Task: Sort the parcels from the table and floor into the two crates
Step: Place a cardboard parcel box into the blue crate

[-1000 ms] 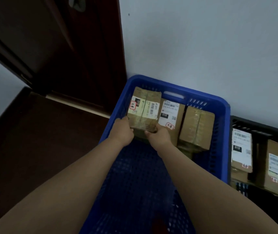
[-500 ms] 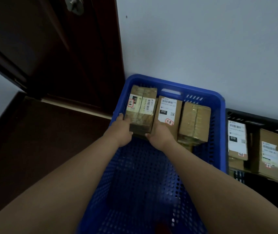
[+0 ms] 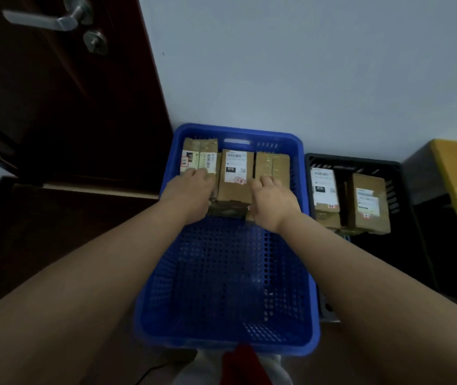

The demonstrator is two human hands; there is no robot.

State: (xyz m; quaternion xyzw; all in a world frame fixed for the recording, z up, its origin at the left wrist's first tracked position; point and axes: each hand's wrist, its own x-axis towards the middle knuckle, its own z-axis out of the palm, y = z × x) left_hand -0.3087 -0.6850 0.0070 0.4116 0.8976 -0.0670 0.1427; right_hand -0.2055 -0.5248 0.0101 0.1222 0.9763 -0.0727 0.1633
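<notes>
2 hands rest flat, fingers together, on parcels in blue crate.

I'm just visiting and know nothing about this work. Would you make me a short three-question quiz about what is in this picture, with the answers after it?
1. True or false: the blue crate holds three parcels in a row at its far end.
2. Which parcel does the left hand rest on? A) the left parcel B) the middle parcel C) a parcel in the black crate
3. Fill in: the right hand touches the ___ parcel of the row.

Key: 1 true; 2 A; 3 right. The black crate shows two labelled parcels, and neither hand reaches it.
</notes>
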